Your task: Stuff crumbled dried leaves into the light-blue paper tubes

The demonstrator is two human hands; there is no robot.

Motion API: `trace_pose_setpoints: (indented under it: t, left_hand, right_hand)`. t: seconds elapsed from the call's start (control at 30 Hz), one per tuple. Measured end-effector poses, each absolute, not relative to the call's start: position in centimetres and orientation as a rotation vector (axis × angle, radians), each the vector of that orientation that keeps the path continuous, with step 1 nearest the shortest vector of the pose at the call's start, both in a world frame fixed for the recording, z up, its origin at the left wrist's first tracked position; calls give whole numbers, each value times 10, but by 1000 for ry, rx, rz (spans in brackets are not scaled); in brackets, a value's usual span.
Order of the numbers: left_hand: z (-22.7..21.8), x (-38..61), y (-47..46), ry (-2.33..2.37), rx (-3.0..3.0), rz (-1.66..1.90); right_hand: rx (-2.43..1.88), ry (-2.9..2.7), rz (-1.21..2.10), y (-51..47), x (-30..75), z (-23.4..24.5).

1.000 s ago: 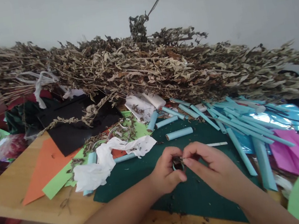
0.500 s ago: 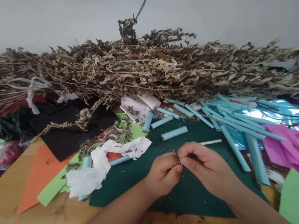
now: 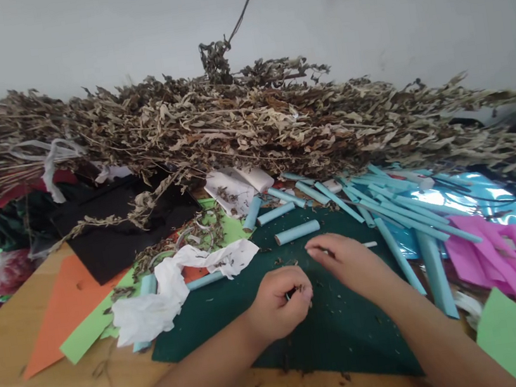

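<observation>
Fingers of the person's left hand (image 3: 277, 303) are curled closed around a paper tube (image 3: 292, 294), nearly all hidden in the fist. A dark, crumbly patch with a trace of pale blue shows between thumb and forefinger; the hand covers too much to tell which way its long axis runs. This fist is held over a smooth, dark green mat (image 3: 353, 327), near its front edge.

Just to the right and apart, the right hand (image 3: 347, 261) is loosely bent, its fingertips pointing left; whether they pinch anything cannot be told.

Beyond the hands, a light blue roll (image 3: 297, 233) lies on the mat, a smooth cylinder with a brown, filled left end, its long axis running left to right and rising slightly toward the right. Brittle brown crumbs are scattered about.

To the left is crumpled, soft white tissue (image 3: 147, 308), near flat orange paper (image 3: 58, 311) and a black sheet (image 3: 101, 241). To the right, slim blue tubes (image 3: 409, 210) overlap in a pile beside creased pink paper (image 3: 506, 254). Behind everything, dry, curled-leaf plants (image 3: 248, 124) stretch along a pale wall (image 3: 119, 27).
</observation>
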State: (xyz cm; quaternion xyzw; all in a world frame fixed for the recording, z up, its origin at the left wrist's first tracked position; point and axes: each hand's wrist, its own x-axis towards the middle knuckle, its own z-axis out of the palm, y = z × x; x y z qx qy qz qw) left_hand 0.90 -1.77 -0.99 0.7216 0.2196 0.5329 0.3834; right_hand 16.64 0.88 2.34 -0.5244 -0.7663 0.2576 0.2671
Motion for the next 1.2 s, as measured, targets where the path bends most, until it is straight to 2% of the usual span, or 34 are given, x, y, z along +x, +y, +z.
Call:
trace_pose_setpoints:
  t: [0.13,0.23,0.37,0.5,0.7,0.9,1.07,1.2]
  left_hand:
    - [-12,9,-18,559,1800,1360]
    - [-16,8,-18,538,1727,1353]
    - [-21,8,-19,561,1600,1335]
    - [-23,8,-20,578,1543,1339]
    - [-28,7,-21,437,1357,1291]
    - [-30,7,-21,371,1382,1342]
    - [-26,6,-21,431,1508,1325]
    - [-28,7,-21,482,1521,1361]
  right_hand:
    - [-1184,-2235,636,-4,171,22]
    - [-853,-2405,414,-16,169,32]
    - [-706,-2496,195,-20,161,40]
    - [-696,-2401,252,-18,152,39]
    - [-704,-2343,548,-14,147,39]
    - [-814,-2311,643,-15,143,41]
    - [-1063,-2471,535,-22,135,58]
    - [-1092,-2625,372,-27,136,68]
